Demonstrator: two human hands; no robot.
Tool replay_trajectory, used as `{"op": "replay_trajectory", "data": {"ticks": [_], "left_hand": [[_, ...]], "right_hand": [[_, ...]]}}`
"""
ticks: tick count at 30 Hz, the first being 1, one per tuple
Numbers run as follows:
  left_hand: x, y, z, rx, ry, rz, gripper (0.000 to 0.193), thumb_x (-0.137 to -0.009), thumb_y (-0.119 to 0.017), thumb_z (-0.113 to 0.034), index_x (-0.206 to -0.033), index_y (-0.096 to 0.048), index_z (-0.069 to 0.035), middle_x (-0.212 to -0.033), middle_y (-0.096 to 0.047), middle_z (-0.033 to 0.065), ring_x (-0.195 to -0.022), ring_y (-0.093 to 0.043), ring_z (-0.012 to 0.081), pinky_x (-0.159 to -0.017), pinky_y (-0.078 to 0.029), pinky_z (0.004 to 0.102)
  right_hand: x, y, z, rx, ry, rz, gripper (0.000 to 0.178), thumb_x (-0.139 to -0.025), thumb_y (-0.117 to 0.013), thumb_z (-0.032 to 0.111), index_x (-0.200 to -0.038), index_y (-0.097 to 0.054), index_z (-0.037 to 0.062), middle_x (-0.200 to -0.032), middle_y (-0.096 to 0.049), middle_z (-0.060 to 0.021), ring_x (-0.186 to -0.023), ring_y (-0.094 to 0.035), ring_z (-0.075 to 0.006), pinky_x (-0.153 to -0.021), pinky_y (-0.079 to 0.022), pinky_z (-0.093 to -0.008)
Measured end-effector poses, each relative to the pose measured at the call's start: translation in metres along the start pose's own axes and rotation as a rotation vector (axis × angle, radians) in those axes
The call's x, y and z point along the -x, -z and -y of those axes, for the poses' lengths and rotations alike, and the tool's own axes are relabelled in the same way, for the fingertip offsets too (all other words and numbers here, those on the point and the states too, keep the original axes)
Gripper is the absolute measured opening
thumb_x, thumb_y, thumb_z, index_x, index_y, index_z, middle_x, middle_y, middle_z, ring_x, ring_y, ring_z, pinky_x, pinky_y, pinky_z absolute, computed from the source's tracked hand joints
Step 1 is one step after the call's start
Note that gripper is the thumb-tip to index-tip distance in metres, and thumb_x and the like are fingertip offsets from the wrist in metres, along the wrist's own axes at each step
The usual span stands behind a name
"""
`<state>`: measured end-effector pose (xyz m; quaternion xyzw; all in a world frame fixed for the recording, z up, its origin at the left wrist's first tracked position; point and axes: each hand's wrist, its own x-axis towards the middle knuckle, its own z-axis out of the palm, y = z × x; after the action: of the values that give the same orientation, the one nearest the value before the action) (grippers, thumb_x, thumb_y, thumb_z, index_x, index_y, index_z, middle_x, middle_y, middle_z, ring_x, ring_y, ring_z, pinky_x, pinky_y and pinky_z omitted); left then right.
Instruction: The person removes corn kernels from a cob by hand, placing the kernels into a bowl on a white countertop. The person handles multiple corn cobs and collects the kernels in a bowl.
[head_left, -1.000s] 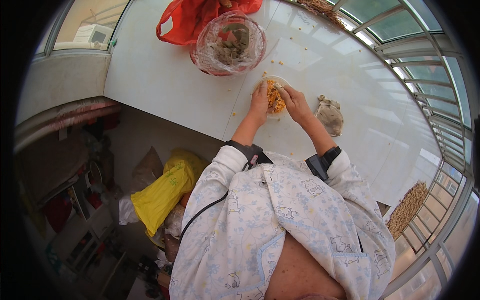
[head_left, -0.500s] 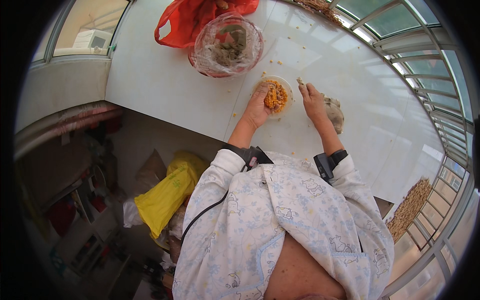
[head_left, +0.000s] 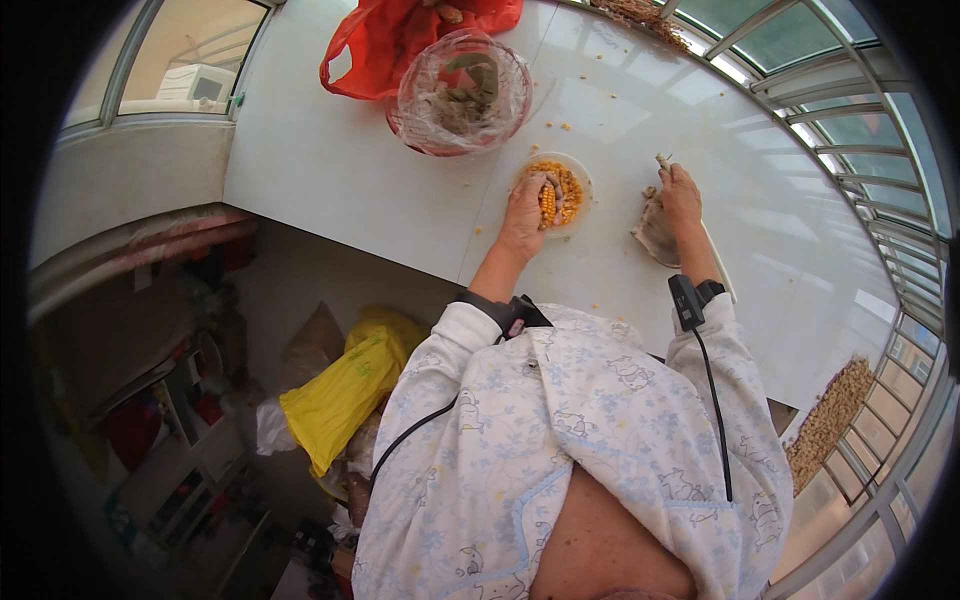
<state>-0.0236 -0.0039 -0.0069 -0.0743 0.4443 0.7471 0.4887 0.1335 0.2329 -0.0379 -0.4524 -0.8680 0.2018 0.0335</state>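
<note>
My left hand [head_left: 522,220] is closed around an ear of corn [head_left: 547,205], partly hidden by the fingers, with rows of orange kernels showing. It is over a round, pale, shallow bowl [head_left: 583,222] of loose corn kernels [head_left: 570,190]. Off to the right, my right hand [head_left: 682,198] grips a short, pale, rough-ended stick-like piece [head_left: 663,161], whose kind I cannot make out. Just left of and below that hand lies a brownish-grey, crumpled, cloth-like thing [head_left: 655,235] on the white tabletop [head_left: 350,190].
Beyond the bowl stands a red basket lined with clear plastic [head_left: 462,95], with dry leafy scraps inside. A red plastic bag [head_left: 375,45] touches it. Stray kernels [head_left: 567,127] dot the tabletop. Windows with bars [head_left: 860,150] run along the right. A yellow bag [head_left: 335,405] sits lower left, below table height.
My right hand has moved right, away from the bowl, still holding the pale piece. The left hand stays over the bowl with the corn. The whole view has shifted slightly.
</note>
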Motion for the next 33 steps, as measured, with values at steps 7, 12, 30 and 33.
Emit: {"op": "replay_trajectory", "data": {"ticks": [7,12,30,33], "left_hand": [[0.006,-0.012,-0.004,-0.068,0.039,-0.019,0.042,-0.100,-0.036,-0.047,-0.100,-0.055,-0.010,-0.081,-0.062,0.0039,-0.067,-0.059,0.0119,-0.046,-0.044,0.0254],[0.006,-0.017,-0.006,-0.039,0.083,-0.111,0.056,-0.097,-0.030,-0.060,-0.104,-0.056,-0.010,-0.078,-0.064,0.0043,-0.060,-0.060,0.0128,-0.043,-0.042,0.0250],[0.008,-0.009,-0.014,-0.095,0.156,-0.110,0.048,-0.099,-0.024,-0.048,-0.104,-0.054,-0.012,-0.075,-0.063,0.0043,-0.051,-0.056,0.0139,-0.038,-0.036,0.0228],[0.007,-0.010,-0.014,-0.112,0.168,-0.158,0.048,-0.099,-0.024,-0.050,-0.105,-0.053,-0.012,-0.074,-0.063,0.0040,-0.050,-0.056,0.0137,-0.038,-0.036,0.0230]], "right_hand": [[0.032,0.032,0.065,-0.525,0.101,0.141,0.026,-0.095,-0.053,0.028,-0.096,-0.057,0.0024,-0.073,-0.053,-0.0203,-0.069,-0.055,-0.0306,-0.066,-0.043,-0.0381],[0.062,0.026,0.112,-0.878,0.207,0.441,0.025,-0.097,-0.051,0.025,-0.097,-0.058,0.0015,-0.068,-0.048,-0.0067,-0.064,-0.046,-0.0132,-0.060,-0.039,-0.0303],[0.076,0.005,0.121,-1.184,-0.036,0.704,0.028,-0.099,-0.048,0.027,-0.090,-0.062,0.0050,-0.064,-0.039,0.0072,-0.057,-0.033,-0.0033,-0.050,-0.027,-0.0211],[0.077,0.008,0.123,-1.193,-0.038,0.702,0.027,-0.099,-0.048,0.027,-0.090,-0.062,0.0057,-0.063,-0.036,0.0088,-0.055,-0.031,-0.0020,-0.048,-0.024,-0.0202]]}}
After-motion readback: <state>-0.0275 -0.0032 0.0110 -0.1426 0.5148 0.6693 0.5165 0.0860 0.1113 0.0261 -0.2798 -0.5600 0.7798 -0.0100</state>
